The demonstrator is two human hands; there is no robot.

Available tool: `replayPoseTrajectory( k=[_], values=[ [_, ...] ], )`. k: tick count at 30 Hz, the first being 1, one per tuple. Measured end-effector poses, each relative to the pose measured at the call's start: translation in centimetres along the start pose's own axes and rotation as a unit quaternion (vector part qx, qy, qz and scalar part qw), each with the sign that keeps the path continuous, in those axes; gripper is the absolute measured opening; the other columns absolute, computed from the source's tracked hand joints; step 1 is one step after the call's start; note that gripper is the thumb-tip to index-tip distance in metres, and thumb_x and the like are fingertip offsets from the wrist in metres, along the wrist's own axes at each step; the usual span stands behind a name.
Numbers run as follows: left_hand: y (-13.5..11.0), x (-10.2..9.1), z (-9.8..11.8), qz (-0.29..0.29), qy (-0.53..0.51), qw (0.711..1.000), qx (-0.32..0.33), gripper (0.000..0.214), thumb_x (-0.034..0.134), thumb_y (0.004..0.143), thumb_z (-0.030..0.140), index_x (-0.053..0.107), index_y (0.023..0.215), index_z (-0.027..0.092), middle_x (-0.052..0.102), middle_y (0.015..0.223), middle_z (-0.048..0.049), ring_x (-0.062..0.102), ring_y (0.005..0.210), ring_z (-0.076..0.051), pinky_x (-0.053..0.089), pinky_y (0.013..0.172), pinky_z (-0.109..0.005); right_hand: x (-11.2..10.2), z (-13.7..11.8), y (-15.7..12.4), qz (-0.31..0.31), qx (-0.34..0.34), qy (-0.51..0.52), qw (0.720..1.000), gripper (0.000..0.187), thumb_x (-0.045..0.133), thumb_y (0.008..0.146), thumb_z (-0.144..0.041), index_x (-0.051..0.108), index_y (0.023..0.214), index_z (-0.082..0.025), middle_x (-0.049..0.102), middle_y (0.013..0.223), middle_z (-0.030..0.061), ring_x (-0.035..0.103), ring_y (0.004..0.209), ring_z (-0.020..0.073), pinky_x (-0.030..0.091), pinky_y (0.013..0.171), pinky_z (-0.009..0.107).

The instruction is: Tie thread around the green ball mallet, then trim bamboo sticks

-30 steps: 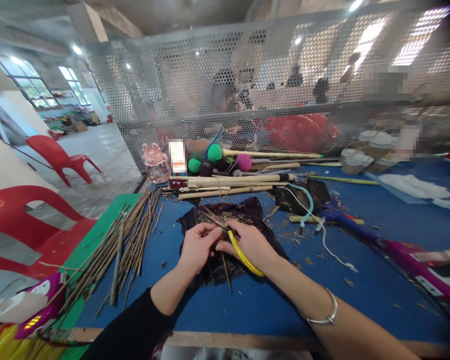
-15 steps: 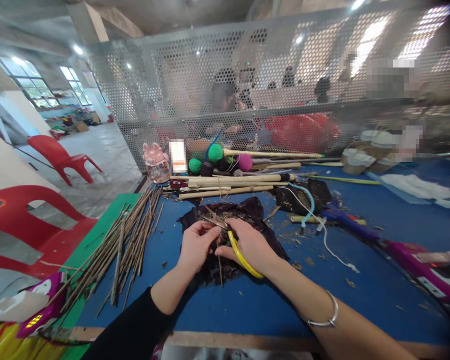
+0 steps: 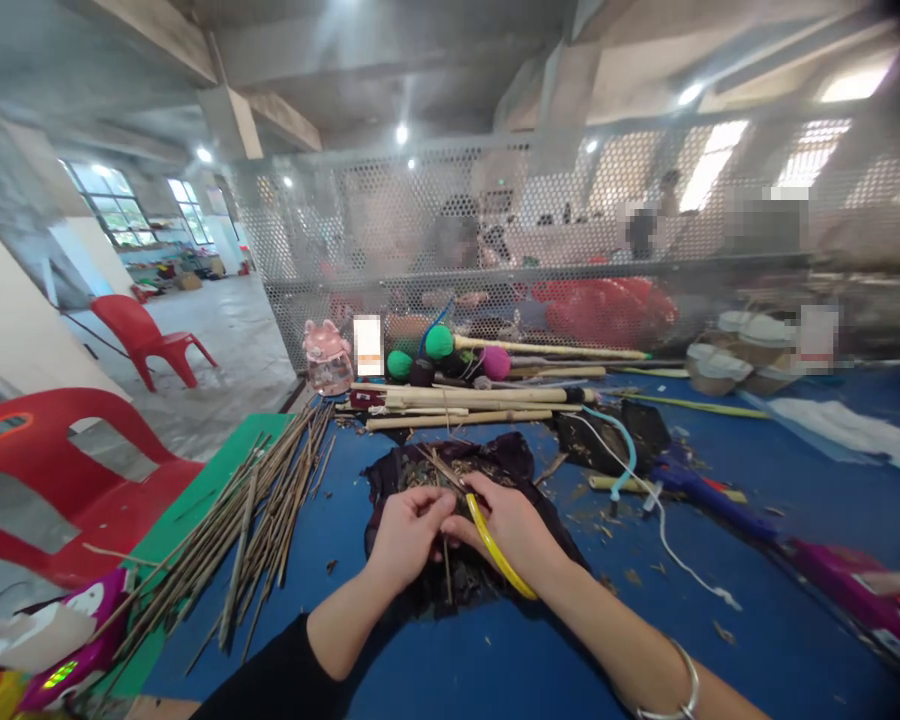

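Observation:
My right hand (image 3: pixel 516 525) is closed on a pair of scissors with a yellow handle (image 3: pixel 497 553). Their blades (image 3: pixel 445 468) point up and left, just beyond my left fingertips. The fingers of my left hand (image 3: pixel 405 535) are pinched together around a thin dry stick (image 3: pixel 448 575), whose lower part hangs toward me. Both hands nearly touch over a crumpled dark cloth (image 3: pixel 506 455) strewn with plant scraps. My fingers hide the stick's upper part.
A bundle of thin sticks (image 3: pixel 251 530) lies at left. Thicker pale sticks (image 3: pixel 487 398), yarn balls (image 3: pixel 439 342) and a pink bottle (image 3: pixel 327 358) stand along the back, before a perforated metal screen (image 3: pixel 397 220). A purple tool (image 3: pixel 847 590) lies at right.
The view has tilted upward, so everything sits lower in the picture. The scissor blades now show beyond my left fingertips rather than right by my left thumb. Both hands keep their grip.

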State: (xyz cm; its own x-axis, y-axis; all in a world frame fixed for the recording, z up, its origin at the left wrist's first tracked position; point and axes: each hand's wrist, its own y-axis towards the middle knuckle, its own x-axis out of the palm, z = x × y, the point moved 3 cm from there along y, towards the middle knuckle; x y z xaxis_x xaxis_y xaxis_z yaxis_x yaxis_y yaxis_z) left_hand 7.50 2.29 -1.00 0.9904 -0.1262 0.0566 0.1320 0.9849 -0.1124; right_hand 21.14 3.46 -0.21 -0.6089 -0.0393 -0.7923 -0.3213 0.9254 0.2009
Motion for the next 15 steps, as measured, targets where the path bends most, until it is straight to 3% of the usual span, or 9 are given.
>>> replayPoseTrajectory(
  k=[6,12,15],
  values=[
    [0.27,0.25,-0.33,-0.006,-0.032,0.999,0.007,0.036,0.065,0.066,0.043,0.063,0.083,0.011,0.055,0.049,0.0026,0.046,0.040,-0.008,0.037,0.036,-0.019,-0.58,-0.37,-0.10,0.005,0.000,-0.030,1.000,0.045,0.061,0.069,-0.052,0.053,0.099,-0.020,0.063,0.080,0.0041,0.058,0.070,0.0180,0.039,0.061,0.024],
    [-0.32,0.36,0.36,0.012,-0.011,0.998,0.068,0.038,0.058,0.071,0.048,0.057,0.060,0.012,0.053,0.050,0.0017,0.041,0.041,-0.006,0.033,0.041,-0.019,-0.71,-0.45,-0.34,0.015,-0.023,-0.027,0.999,0.058,0.066,0.063,-0.053,0.051,0.108,-0.020,0.059,0.102,0.0083,0.056,0.093,0.0229,0.042,0.079,0.032],
    [-0.49,0.43,0.17,0.011,-0.036,0.997,0.062,0.039,0.056,0.072,0.050,0.062,0.070,0.012,0.058,0.058,-0.0006,0.046,0.047,-0.009,0.037,0.046,-0.021,-0.76,-0.57,-0.36,0.029,-0.041,-0.023,0.998,0.059,0.066,0.065,-0.052,0.050,0.111,-0.019,0.057,0.106,0.0096,0.053,0.097,0.0242,0.042,0.083,0.035]
  ],
)
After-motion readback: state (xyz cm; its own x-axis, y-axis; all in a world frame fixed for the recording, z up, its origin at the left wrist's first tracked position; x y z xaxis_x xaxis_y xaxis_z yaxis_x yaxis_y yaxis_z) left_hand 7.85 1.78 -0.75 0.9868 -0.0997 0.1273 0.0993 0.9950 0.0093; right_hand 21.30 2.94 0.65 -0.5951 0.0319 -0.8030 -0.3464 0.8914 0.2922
